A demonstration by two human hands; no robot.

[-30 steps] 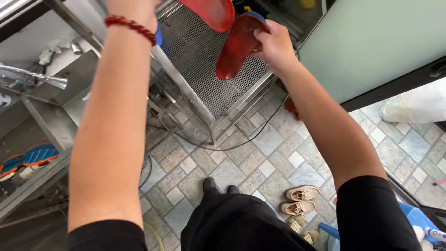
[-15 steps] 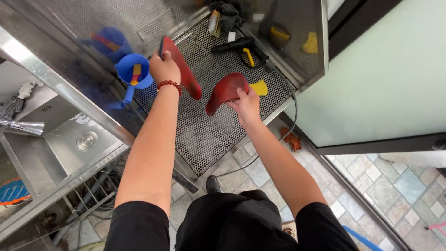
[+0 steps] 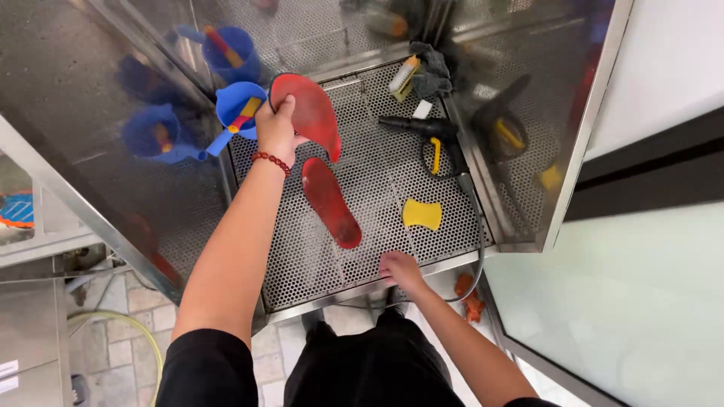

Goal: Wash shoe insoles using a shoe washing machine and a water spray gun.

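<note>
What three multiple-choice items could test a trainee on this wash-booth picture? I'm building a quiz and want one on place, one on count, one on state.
1. Where does the yellow sponge lie?
A. on the perforated metal floor
B. in the blue cup
C. on the tiled floor

2. How many red insoles show?
A. one
B. two
C. four

3. What is the left hand doing?
A. hanging empty
B. gripping a raised red insole
C. holding the black spray gun

Answers:
1 A, the sponge rests flat on the perforated metal.
2 B, one is held and the other insole lies on the floor.
3 B, its fingers close on the insole's edge; the right hand is empty.
</note>
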